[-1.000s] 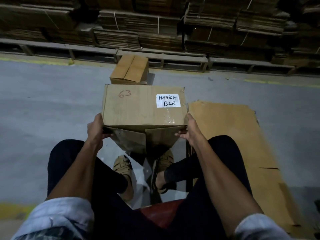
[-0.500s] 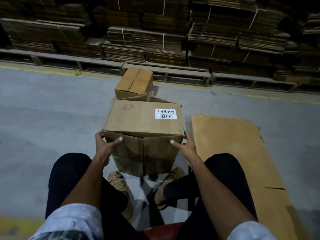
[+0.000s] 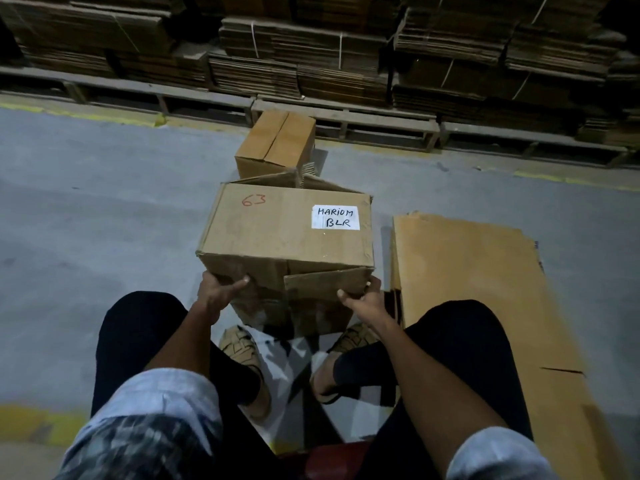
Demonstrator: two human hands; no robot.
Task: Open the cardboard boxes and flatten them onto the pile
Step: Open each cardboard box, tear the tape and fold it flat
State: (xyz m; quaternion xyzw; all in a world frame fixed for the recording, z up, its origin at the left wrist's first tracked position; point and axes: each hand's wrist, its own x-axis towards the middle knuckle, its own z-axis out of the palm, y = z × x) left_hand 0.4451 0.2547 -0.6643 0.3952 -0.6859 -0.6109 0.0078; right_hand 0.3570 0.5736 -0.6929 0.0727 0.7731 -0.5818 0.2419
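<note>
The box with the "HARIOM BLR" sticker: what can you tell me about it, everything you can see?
The labelled box is plain brown cardboard, worn, with a red "63" and a white sticker handwritten "HARIOM BLR" on its upward face. It lies on its side between the seated person's knees. The near end flaps are loose and partly folded; far flaps stick up too. The left hand grips the near left flap, the right hand the near right flap.
</note>
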